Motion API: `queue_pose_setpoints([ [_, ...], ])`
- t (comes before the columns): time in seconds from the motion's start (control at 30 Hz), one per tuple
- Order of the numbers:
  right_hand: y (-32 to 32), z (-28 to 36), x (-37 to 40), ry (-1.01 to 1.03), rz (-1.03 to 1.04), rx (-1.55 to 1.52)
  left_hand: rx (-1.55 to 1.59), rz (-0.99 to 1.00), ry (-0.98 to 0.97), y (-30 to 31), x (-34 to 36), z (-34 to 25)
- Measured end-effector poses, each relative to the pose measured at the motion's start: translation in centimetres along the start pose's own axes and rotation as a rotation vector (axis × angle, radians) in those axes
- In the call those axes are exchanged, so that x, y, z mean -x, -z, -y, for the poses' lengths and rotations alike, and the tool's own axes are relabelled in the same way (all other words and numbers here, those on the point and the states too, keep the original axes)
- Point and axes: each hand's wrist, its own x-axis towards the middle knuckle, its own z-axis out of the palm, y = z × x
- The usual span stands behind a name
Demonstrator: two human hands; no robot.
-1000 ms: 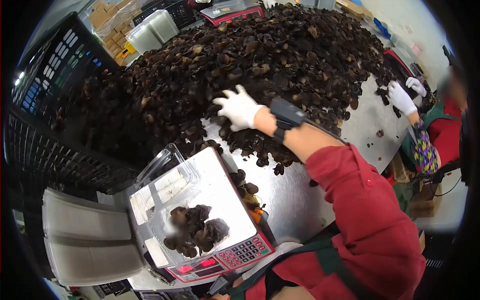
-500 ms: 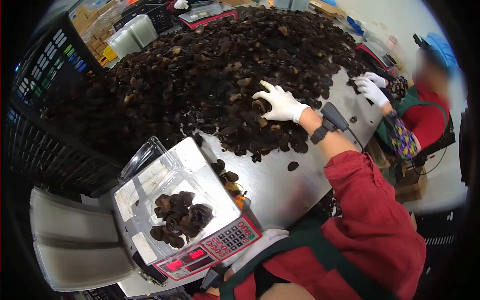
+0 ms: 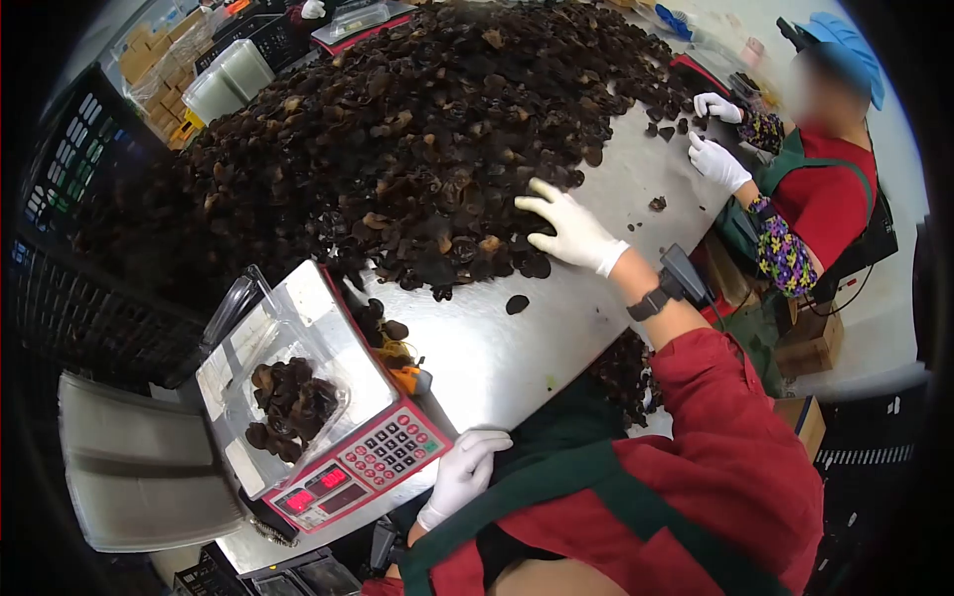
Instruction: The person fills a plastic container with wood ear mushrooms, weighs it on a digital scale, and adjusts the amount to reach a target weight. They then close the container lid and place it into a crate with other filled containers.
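Observation:
My right hand (image 3: 571, 228), in a white glove, is open with fingers spread at the near right edge of a big heap of dark brown wood ear mushrooms (image 3: 397, 149). Its fingertips reach the heap, and nothing shows in its grip. My left hand (image 3: 462, 479), also gloved, rests at the table's front edge beside the scale, its fingers loosely extended and holding nothing visible. A red and white digital scale (image 3: 373, 459) carries a clear plastic box (image 3: 328, 370) with a small clump of mushrooms (image 3: 293, 405) inside. One loose mushroom (image 3: 517, 304) lies on the metal table (image 3: 467, 363).
Stacked clear containers (image 3: 149, 497) stand left of the scale, below a black crate (image 3: 84, 179). An orange-handled tool (image 3: 409, 378) lies right of the scale. A co-worker (image 3: 815, 189) with gloved hands works at the right. Further containers (image 3: 229, 79) stand behind the heap.
My view has turned, so the scale and heap appear shifted left. My right hand has drawn back to the heap's edge. My left hand shows more fully, with fingers slightly bent.

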Motion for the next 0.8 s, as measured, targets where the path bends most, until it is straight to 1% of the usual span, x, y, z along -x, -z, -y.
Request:
queue_pose_setpoints([
  [0.03, -0.3, 0.0, 0.4, 0.041, -0.051, -0.015, -0.017, -0.012, 0.016, -0.1, 0.0, -0.3],
  [0.13, 0.8, 0.5, 0.4, 0.009, -0.074, -0.07, -0.048, -0.03, 0.039, -0.3, -0.3, -0.8],
  [0.17, 1.3, 1.0, -0.1, 0.019, -0.156, -0.037, -0.04, -0.04, 0.054, -0.4, -0.3, -0.8],
  [0.2, 2.2, 2.1, -0.8, 0.02, -0.157, -0.042, -0.032, -0.051, 0.069, -0.5, -0.3, -0.9],
  [0.27, 3.8, 4.4, -3.2, 0.049, -0.049, 0.101, -0.045, -0.061, 0.079, -0.8, -0.5, -0.9],
  [0.33, 1.4, 4.9, -6.1, 0.238, -0.283, 0.12, -0.058, -0.067, 0.091, -0.8, -0.7, -0.9],
  [0.4, -0.9, 5.1, -9.2, 0.333, -0.341, 0.233, -0.076, -0.073, 0.094, -1.0, -1.0, -1.1],
  [0.43, -1.6, 5.3, -10.3, 0.329, -0.298, 0.24, -0.077, -0.071, 0.099, -1.0, -1.2, -1.2],
  [0.47, -2.2, 5.3, -11.0, 0.282, -0.194, 0.326, -0.081, -0.071, 0.113, -1.1, -1.3, -1.3],
  [0.53, -2.3, 5.6, -11.6, 0.195, 0.026, 0.396, -0.085, -0.074, 0.132, -0.9, -1.5, -1.9],
  [0.57, -2.2, 5.3, -11.5, 0.199, 0.031, 0.397, -0.1, -0.055, 0.143, -0.8, -1.7, -2.4],
  [0.63, -1.4, 4.2, -10.0, 0.226, -0.011, 0.103, -0.102, -0.053, 0.162, -1.0, -1.9, -2.6],
  [0.67, -1.5, 3.3, -9.4, 0.246, -0.102, -0.029, -0.096, -0.016, 0.171, -1.0, -1.9, -2.5],
  [0.7, -0.9, 2.9, -8.8, 0.191, -0.065, -0.216, -0.09, 0.022, 0.179, -1.1, -2.0, -2.6],
  [0.73, -0.2, 2.6, -8.3, 0.132, -0.029, -0.401, -0.084, 0.016, 0.184, -1.3, -2.5, -2.9],
  [0.77, -0.2, 2.2, -7.6, 0.105, -0.052, -0.569, -0.087, 0.052, 0.178, -1.4, -3.4, -3.4],
  [0.8, 0.1, 1.9, -7.0, 0.104, -0.045, -0.567, -0.09, 0.09, 0.171, -1.4, -4.4, -4.0],
])
